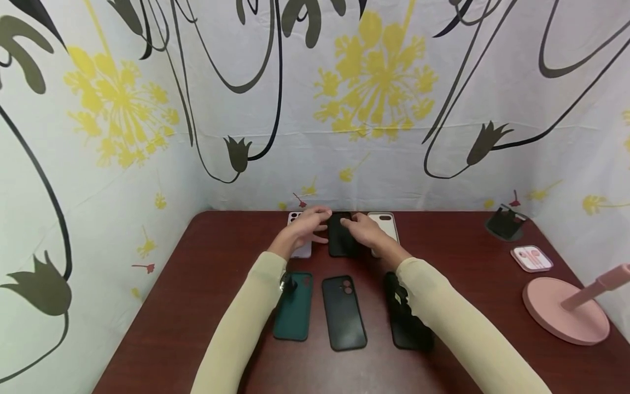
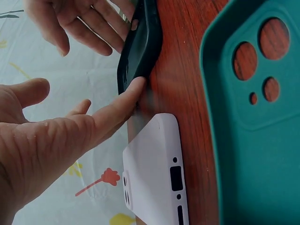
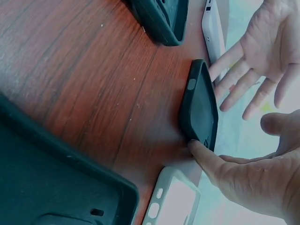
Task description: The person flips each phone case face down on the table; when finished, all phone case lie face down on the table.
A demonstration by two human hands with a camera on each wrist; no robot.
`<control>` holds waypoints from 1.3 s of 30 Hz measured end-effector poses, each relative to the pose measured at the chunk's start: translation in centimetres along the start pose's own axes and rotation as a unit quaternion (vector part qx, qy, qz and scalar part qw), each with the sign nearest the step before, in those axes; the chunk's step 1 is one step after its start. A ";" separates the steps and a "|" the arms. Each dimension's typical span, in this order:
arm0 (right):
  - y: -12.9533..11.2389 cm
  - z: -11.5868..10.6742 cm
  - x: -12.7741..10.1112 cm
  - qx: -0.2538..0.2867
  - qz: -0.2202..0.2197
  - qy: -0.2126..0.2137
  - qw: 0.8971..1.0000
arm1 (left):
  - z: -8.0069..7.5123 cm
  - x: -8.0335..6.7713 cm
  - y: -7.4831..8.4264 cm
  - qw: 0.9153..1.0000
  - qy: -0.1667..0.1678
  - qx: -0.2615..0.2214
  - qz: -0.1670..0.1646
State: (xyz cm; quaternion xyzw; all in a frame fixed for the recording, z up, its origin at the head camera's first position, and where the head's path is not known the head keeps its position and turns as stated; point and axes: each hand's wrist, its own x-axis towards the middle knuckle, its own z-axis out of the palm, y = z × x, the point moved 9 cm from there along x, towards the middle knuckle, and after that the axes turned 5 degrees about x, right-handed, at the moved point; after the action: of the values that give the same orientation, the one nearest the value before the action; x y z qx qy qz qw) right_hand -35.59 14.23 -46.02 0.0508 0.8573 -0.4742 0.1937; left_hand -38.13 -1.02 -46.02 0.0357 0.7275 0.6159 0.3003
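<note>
**Two hands at the middle phone in the back row**

While both forearms reach across the counter [image 1: 206,262], the left hand [image 1: 306,227] and the right hand [image 1: 366,230] meet over the black phone [image 1: 339,235], which lies in the middle of the far row, between the white phone [image 2: 154,173] on its left and the cream phone [image 1: 386,224] on its right. Both hands are spread, fingers straight or only slightly bent; neither has closed round anything. In the left wrist view one left fingertip [image 2: 136,86] touches the near left edge of the black phone; in the right wrist view one right fingertip [image 3: 197,149] presses at its opposite corner, and that side of the phone looks slightly raised off the wood, though the angle makes this hard to confirm. Nearer the person lies a second row: the teal case [image 1: 293,306], the black case [image 1: 344,312] and a dark case [image 1: 406,323] partly hidden by the right sleeve. At the right edge stand a pink lamp base [image 1: 566,309], a pink earphone box [image 1: 531,258] and a small black stand [image 1: 504,223].

Judged from these positions, the step in hand is getting purchase on the black phone's edges. The next move would call for thumb and fingers to close on both long sides without nudging either neighbour, since the gaps are narrow.
</note>
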 end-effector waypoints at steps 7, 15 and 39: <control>0.0 -0.1 0.0 0.002 -0.013 0.002 1.000 | -0.3 0.2 -0.2 1.000 0.007 -0.005 0.001; 0.0 0.3 0.1 -0.023 -0.043 0.004 0.999 | -0.5 0.4 -0.2 0.999 0.024 -0.031 0.000; -0.9 1.3 0.6 -0.107 -0.095 0.038 0.989 | -0.2 -0.9 1.4 0.999 0.033 -0.016 0.023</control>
State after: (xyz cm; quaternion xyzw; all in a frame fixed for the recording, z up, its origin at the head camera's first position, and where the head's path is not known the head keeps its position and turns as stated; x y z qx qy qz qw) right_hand -36.00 12.58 -46.17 -0.0335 0.9109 -0.3935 0.1195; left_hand -37.97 -1.26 -44.40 0.0276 0.7260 0.6351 0.2624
